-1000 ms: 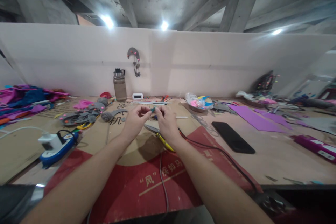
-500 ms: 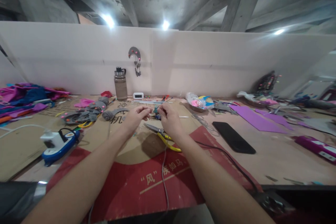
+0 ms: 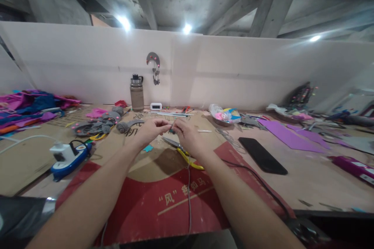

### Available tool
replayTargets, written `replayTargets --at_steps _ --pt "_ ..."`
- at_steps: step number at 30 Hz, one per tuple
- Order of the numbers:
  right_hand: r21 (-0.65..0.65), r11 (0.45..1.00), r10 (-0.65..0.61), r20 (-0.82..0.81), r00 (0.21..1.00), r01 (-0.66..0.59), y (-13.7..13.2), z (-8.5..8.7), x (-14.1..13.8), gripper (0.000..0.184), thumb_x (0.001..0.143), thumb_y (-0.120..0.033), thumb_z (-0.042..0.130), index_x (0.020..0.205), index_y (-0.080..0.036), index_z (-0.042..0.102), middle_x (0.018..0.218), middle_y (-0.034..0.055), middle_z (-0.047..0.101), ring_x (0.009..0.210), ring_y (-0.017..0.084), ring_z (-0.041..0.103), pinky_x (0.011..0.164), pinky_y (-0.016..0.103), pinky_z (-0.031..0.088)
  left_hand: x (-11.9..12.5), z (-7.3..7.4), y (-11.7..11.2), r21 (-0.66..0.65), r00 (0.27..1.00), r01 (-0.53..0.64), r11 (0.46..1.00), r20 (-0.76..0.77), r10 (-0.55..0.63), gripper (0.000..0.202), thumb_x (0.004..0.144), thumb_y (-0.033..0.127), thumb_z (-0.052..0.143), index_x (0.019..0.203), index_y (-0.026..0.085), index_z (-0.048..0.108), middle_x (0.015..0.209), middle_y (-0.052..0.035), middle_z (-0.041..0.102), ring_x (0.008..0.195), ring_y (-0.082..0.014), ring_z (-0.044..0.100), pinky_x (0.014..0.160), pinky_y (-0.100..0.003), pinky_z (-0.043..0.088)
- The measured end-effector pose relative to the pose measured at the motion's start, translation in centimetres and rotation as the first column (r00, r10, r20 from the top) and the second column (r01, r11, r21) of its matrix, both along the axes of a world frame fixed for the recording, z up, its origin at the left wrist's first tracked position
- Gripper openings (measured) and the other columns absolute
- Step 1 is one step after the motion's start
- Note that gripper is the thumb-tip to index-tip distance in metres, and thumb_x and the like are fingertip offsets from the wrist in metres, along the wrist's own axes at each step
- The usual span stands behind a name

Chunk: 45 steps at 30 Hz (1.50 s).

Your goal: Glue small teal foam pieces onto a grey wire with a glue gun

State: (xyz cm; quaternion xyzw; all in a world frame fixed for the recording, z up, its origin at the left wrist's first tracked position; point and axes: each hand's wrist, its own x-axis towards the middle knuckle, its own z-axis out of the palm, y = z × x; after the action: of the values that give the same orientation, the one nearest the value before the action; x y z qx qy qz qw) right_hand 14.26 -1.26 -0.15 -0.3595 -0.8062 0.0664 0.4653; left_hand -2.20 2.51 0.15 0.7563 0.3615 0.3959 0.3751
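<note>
Over the cardboard, my left hand [image 3: 154, 130] and my right hand [image 3: 184, 132] meet at their fingertips, both closed in a pinch. Between them shows a tiny dark bit, too small to name. Just below my right hand lie scissors [image 3: 187, 157] with yellow handles, blades pointing up and left. A small blue felt flower shape [image 3: 148, 148] rests on the cardboard below my left hand. A thin grey cord [image 3: 189, 198] runs from near the scissors down across the red print.
A black phone [image 3: 262, 155] and purple felt sheets [image 3: 292, 134] lie on the right. Left are a blue power strip [image 3: 71, 161], grey felt pieces [image 3: 97, 122] and a fabric pile [image 3: 32, 109]. A bottle [image 3: 137, 95] and white digital clock [image 3: 156, 106] stand behind.
My fingertips have come closer together. The blue flower shape now shows below my left hand. The whole view has shifted slightly.
</note>
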Motion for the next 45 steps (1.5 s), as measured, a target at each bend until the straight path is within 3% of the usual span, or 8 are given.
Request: replayTargets --at_steps 5,15,25,30,34,45 --pt "0.009 1.0 0.022 0.03 0.999 -0.022 -0.2 0.1 -0.2 0.021 0.086 -0.017 0.041 0.067 -0.018 0.047 0.075 0.002 0.048 0.074 0.014 0.044 0.068 0.025 0.036 -0.2 0.2 0.0 0.058 0.996 -0.004 0.998 -0.092 0.009 0.023 0.07 0.034 0.058 0.079 0.015 0.066 0.07 -0.001 0.061 0.061 -0.0111 0.048 0.057 -0.022 0.036" --pt "0.067 0.998 -0.032 0.146 0.989 0.022 0.9 -1.1 -0.4 0.022 0.087 -0.019 0.042 0.066 -0.018 0.049 0.077 0.0024 0.049 0.074 0.014 0.044 0.067 0.026 0.036 -0.2 0.0 -0.4 0.029 0.993 0.016 0.999 -0.116 -0.013 0.02 0.069 0.032 0.057 0.076 0.014 0.062 0.068 -0.0004 0.057 0.062 -0.0113 0.048 0.058 -0.023 0.037" --pt "0.051 0.998 -0.042 0.158 0.986 0.035 1.0 -1.2 -0.5 0.022 0.086 -0.019 0.044 0.064 -0.018 0.05 0.075 0.0024 0.051 0.073 0.013 0.045 0.068 0.026 0.036 -0.3 -0.1 0.0 -0.009 0.995 0.093 0.996 -0.036 -0.093 0.019 0.066 0.023 0.061 0.083 0.014 0.062 0.078 -0.0035 0.065 0.069 -0.0124 0.056 0.066 -0.024 0.042" --pt "-0.045 0.992 -0.109 0.125 0.986 0.116 0.8 -1.2 -0.5 0.016 0.084 -0.02 0.048 0.068 -0.018 0.053 0.072 0.0018 0.053 0.072 0.014 0.046 0.067 0.027 0.036 -0.4 -0.6 0.4 0.004 0.994 0.066 0.998 -0.082 -0.066 0.026 0.069 0.028 0.061 0.091 0.014 0.065 0.085 -0.0055 0.067 0.074 -0.0143 0.058 0.068 -0.025 0.043" --pt "-0.06 0.992 -0.103 0.075 0.992 0.107 0.8 -1.3 -0.4 0.017 0.084 -0.021 0.048 0.068 -0.017 0.053 0.076 0.0025 0.051 0.074 0.014 0.046 0.068 0.027 0.037 -0.3 -0.5 0.4 0.018 0.993 0.03 0.999 -0.114 -0.028 0.029 0.069 0.029 0.059 0.094 0.016 0.067 0.083 -0.0043 0.068 0.07 -0.0133 0.056 0.063 -0.024 0.041" --pt "-0.065 0.977 -0.202 0.016 0.979 0.202 0.5 -1.1 -0.3 0.013 0.083 -0.024 0.048 0.072 -0.019 0.053 0.078 0.0032 0.052 0.076 0.016 0.047 0.068 0.027 0.035 0.9 -0.4 -0.4 -0.101 0.994 -0.08 0.992 0.067 0.087 0.015 0.061 0.022 0.06 0.074 0.014 0.059 0.06 0.0019 0.055 0.051 -0.008 0.047 0.05 -0.021 0.038"
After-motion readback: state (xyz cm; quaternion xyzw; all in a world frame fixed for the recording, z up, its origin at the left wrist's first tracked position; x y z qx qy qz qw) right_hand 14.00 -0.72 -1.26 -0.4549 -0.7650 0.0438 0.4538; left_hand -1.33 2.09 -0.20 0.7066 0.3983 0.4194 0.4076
